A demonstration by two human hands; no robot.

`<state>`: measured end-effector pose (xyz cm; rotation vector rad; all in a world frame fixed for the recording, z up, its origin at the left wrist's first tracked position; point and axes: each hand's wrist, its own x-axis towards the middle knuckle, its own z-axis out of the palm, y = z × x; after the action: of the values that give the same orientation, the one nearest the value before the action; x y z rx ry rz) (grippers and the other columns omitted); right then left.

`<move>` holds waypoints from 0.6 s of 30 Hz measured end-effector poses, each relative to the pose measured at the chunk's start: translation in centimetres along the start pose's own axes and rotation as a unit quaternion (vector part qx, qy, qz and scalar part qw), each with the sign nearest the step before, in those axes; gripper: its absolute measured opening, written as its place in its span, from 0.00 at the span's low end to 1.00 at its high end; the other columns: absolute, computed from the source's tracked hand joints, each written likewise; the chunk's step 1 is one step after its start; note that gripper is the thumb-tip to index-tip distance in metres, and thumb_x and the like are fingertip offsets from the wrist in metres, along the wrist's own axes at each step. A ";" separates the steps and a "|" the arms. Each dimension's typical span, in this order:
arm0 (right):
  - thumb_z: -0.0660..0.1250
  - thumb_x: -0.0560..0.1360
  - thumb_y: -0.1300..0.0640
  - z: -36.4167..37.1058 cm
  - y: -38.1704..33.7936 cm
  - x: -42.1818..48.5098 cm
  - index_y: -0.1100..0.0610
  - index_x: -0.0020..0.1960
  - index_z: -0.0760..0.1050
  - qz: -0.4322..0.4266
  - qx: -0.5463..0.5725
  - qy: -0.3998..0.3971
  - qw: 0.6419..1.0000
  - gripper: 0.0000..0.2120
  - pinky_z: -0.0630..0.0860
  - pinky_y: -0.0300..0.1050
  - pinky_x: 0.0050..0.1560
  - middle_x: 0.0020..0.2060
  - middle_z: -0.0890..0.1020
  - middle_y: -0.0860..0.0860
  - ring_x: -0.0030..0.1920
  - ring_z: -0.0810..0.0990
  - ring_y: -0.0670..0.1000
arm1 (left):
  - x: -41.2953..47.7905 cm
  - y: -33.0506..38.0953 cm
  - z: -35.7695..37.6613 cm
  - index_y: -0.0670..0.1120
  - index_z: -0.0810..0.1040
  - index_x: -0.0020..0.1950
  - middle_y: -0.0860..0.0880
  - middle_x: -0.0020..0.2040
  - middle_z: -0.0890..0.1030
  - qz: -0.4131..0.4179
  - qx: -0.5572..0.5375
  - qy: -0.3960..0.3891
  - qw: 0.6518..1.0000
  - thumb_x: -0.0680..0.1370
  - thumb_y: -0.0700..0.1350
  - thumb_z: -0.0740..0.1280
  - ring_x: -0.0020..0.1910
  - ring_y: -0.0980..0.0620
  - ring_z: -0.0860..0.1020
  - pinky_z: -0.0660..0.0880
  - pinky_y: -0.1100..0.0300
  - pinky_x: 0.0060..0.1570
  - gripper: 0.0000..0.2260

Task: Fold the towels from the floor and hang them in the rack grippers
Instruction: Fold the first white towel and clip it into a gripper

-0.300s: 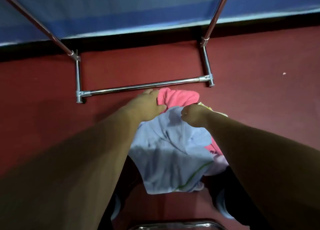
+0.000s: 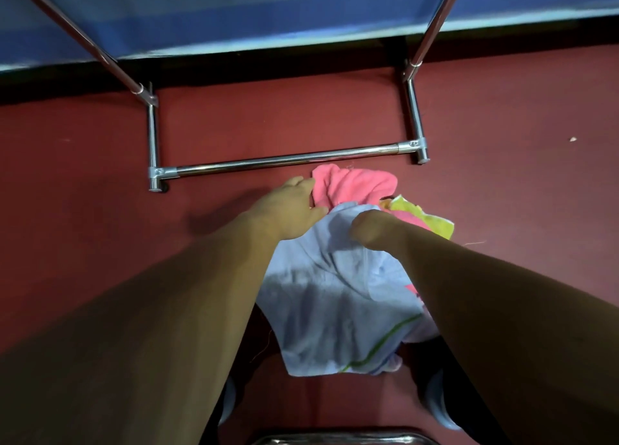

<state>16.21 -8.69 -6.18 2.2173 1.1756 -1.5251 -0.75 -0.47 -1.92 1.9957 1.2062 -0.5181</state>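
No writing, label, brand or number can be read anywhere in the view.

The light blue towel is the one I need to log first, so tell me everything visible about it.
The light blue towel is soft, crumpled cloth with a thin green stripe near its lower right edge. It lies atop the pile on the red carpet, partly covering a pink towel and a yellow cloth. The left hand touches its upper edge; the right hand, curled, bunches its top.
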 end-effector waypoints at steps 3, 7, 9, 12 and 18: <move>0.60 0.86 0.59 -0.2 -0.7 -0.3 0.64 0.76 0.70 0.056 0.123 -0.015 0.991 0.20 0.72 0.48 0.65 0.71 0.77 0.59 0.71 0.76 0.59 | 0.2 -0.1 0.1 0.44 0.65 0.82 0.43 0.82 0.64 0.000 0.003 -0.005 1.000 0.85 0.57 0.66 0.80 0.43 0.66 0.66 0.50 0.76 0.30; 0.66 0.81 0.62 -0.2 0.9 0.7 0.64 0.65 0.78 0.050 0.280 0.030 0.958 0.14 0.76 0.45 0.47 0.49 0.80 0.56 0.48 0.80 0.55 | 0.4 0.1 0.0 0.46 0.67 0.81 0.45 0.83 0.64 0.015 0.003 0.000 1.000 0.84 0.56 0.67 0.79 0.43 0.68 0.67 0.53 0.74 0.28; 0.69 0.77 0.61 -0.4 1.0 0.1 0.63 0.52 0.81 0.032 0.347 0.041 0.936 0.07 0.72 0.43 0.38 0.39 0.79 0.55 0.38 0.76 0.54 | 0.5 0.3 0.0 0.47 0.66 0.82 0.47 0.84 0.63 0.025 0.000 -0.002 1.000 0.84 0.54 0.68 0.79 0.45 0.68 0.66 0.55 0.75 0.28; 0.70 0.76 0.66 -1.1 -0.3 -1.4 0.58 0.42 0.82 -0.012 0.447 -0.010 0.894 0.07 0.69 0.45 0.38 0.35 0.78 0.53 0.34 0.73 0.53 | 0.4 0.8 -0.2 0.48 0.67 0.83 0.49 0.84 0.64 0.060 -0.019 -0.009 0.998 0.82 0.46 0.70 0.79 0.47 0.68 0.65 0.61 0.73 0.29; 0.67 0.70 0.72 -2.5 -1.3 -3.7 0.57 0.42 0.85 -0.097 0.482 -0.122 0.862 0.13 0.64 0.44 0.36 0.40 0.80 0.55 0.40 0.75 0.51 | -0.2 2.8 -1.5 0.61 0.71 0.75 0.53 0.44 0.81 0.103 -0.094 -0.081 0.987 0.77 0.34 0.72 0.37 0.53 0.76 0.71 0.65 0.34 0.33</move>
<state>16.46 -8.21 -1.60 2.2917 0.5959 -2.8417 1.55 -0.22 0.27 1.8518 0.9033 -0.4362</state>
